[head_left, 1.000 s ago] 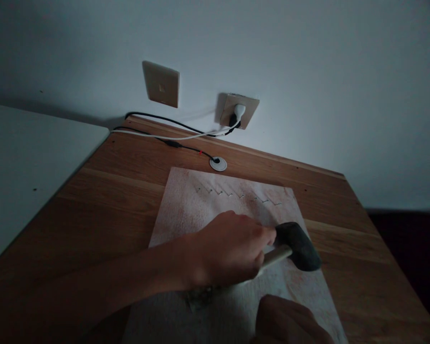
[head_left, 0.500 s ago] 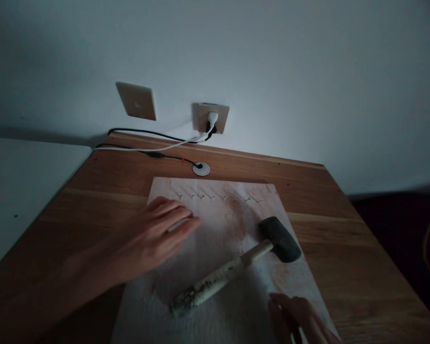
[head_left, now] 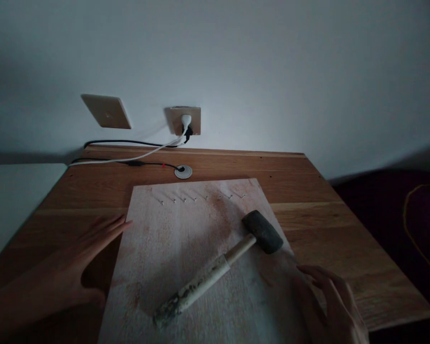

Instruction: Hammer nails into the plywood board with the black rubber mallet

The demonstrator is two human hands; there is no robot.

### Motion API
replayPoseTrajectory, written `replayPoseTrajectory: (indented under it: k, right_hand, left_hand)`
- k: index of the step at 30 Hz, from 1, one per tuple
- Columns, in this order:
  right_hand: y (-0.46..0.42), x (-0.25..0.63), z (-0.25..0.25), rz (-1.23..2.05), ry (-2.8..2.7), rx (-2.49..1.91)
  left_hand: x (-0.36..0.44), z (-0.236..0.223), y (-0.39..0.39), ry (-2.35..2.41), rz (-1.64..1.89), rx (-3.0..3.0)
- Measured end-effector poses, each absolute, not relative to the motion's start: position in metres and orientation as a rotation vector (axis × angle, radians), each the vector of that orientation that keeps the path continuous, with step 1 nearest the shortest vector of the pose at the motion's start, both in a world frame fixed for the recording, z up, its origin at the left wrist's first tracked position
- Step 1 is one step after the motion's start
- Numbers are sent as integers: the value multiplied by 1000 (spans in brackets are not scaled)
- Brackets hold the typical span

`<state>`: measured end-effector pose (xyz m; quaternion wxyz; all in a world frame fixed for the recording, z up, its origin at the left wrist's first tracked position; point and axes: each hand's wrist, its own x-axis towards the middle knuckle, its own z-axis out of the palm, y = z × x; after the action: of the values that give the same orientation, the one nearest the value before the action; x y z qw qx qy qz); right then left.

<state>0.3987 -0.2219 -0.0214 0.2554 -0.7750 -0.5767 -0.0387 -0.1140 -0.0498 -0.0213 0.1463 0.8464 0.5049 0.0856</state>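
Observation:
A pale, stained wooden board (head_left: 179,229) lies on the wooden desk, with a row of several small nails (head_left: 195,199) standing near its far edge. Diagonally across the board rests a mallet; its dark head (head_left: 263,232) points to the upper right and its worn, blotched handle (head_left: 204,282) runs to the lower left. At the board's left edge is my left hand (head_left: 82,263), fingers stretched and thumb apart, fingertips at the edge. My right hand (head_left: 329,306) is by the right edge, fingers bent and apart, with no tool visible in it.
On the wall behind the desk (head_left: 344,248) are a wall socket (head_left: 193,119) with plugs and a blank plate (head_left: 109,112). A white cable (head_left: 136,157) and black cables run along the desk's back, one entering a round grommet (head_left: 183,172).
My left hand has moved off the board's surface to its left edge and spread. My right hand has shifted outward to the right edge. The view has turned slightly right; the mallet stays on the board.

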Motion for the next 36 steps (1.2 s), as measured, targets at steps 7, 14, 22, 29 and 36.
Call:
replayPoseTrajectory:
  k: [7,14,22,29,36]
  right_hand:
    - [-236,426,-27,-98,-1534,-2149]
    - [-254,473,-29,-124,-1518,-2226]
    - [-269,487,-25,-337,-1248,-2373]
    - [-272,493,-32,-383,-1275,-2340]
    - [-266,452,-20,-389,-1573,-1827]
  left_hand:
    - [-101,-33,-42,1208,210,2556]
    - [-20,-35,-33,1097,278,2659]
    - [85,-58,-19,985,462,2606]
    - [159,-57,-3,806,530,2608]
    - [204,-51,-13,798,519,2636]
